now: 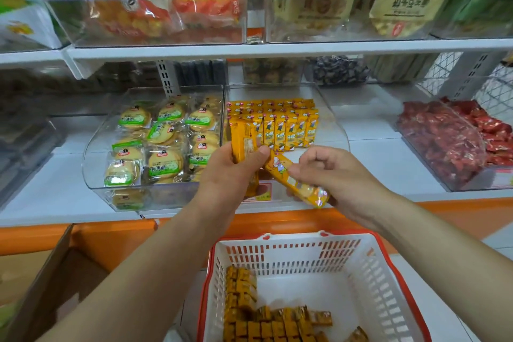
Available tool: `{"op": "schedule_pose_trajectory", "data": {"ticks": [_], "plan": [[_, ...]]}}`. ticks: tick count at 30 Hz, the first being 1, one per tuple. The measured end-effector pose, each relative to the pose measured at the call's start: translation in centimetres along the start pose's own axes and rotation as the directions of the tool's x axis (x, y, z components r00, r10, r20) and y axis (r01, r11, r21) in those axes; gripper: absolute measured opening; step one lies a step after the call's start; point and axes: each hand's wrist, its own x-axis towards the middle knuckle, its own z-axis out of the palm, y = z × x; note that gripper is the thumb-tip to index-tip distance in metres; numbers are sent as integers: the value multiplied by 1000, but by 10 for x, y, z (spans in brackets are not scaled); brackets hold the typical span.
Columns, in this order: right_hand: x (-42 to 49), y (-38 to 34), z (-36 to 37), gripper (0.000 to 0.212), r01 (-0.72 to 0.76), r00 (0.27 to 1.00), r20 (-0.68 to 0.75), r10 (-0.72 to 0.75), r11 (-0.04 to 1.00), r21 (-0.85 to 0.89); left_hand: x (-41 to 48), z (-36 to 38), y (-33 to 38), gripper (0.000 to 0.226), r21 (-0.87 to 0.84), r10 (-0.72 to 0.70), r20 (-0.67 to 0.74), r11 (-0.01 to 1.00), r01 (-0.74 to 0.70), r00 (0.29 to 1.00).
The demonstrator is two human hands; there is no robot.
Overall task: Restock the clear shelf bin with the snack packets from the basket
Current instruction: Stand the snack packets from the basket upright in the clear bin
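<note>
Left hand [233, 175]: fingers curled round packet stack [244, 144], yellow, held upright. Right hand [333, 172]: fingers pinch single packet [294, 178], tilted, upper end near left thumb. Both just before clear bin [333, 130]; packet rows [286, 128] stand at its back. Basket [388, 286] below, loose packets [258, 322] at its left. Biscuit bin [94, 147] beside.

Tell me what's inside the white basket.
Orange snack packets lie in the basket, along its left wall and near floor; the rest of the floor is bare. Anything under the pile or below the picture's edge is hidden.
</note>
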Motion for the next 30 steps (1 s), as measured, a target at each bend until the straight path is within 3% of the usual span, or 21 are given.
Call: {"op": "schedule_pose_trajectory", "data": {"ticks": [5, 10, 20, 25, 30], "plan": [[19, -7, -1, 43, 63, 997, 50, -58, 992, -109, 9, -22, 7, 12, 61, 5, -67, 998, -1, 998], [88, 3, -10, 39, 172, 942, -236, -237, 949, -263, 16, -45, 11, 19, 143, 7, -94, 990, 7, 996], [198, 43, -14, 45, -37, 945, -255, -204, 707, -706, 19, -62, 5, 17, 185, -8, -4, 983, 9, 1000], [212, 50, -5, 45, -39, 953, -217, -213, 621, -783, 21, -66, 2, 19, 192, -8, -2, 981, 8, 1000], [210, 57, -3, 43, -92, 942, -268, -203, 611, -786, 21, -67, 3, 17, 164, -14, -11, 986, 16, 1000]]}}
